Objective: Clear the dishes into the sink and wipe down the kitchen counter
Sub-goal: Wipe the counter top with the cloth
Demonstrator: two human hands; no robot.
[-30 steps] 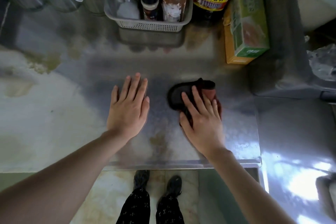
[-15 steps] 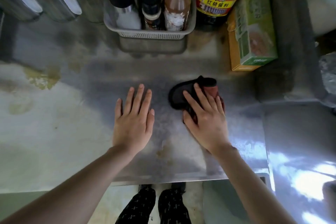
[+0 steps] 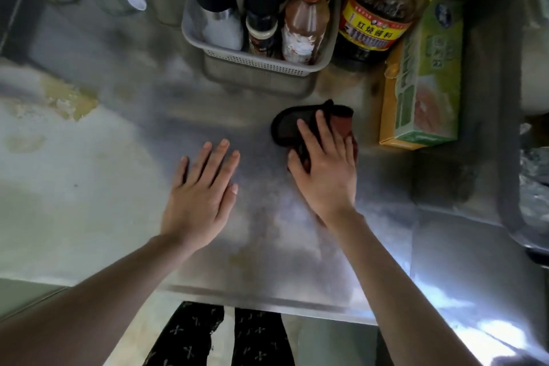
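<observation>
A dark, reddish-black cloth [image 3: 286, 125] lies on the steel counter [image 3: 118, 187], just in front of the condiment basket. My right hand [image 3: 325, 169] presses flat on the cloth with fingers spread, covering its near half. My left hand [image 3: 202, 190] rests palm-down on the bare counter to the left of the cloth, fingers apart, holding nothing. Yellowish stains [image 3: 69, 101] mark the counter at the far left. No dishes or sink are visible.
A grey perforated basket [image 3: 261, 64] holding bottles stands at the back. Beside it are a large soy-sauce bottle [image 3: 375, 21] and a green-and-yellow box [image 3: 424, 83]. A raised steel ledge [image 3: 463, 181] borders the right. The counter's front edge [image 3: 267, 300] is above my legs.
My right hand has pushed the cloth a little away from me, toward the basket. My left hand stays flat on the counter. The view has shifted slightly.
</observation>
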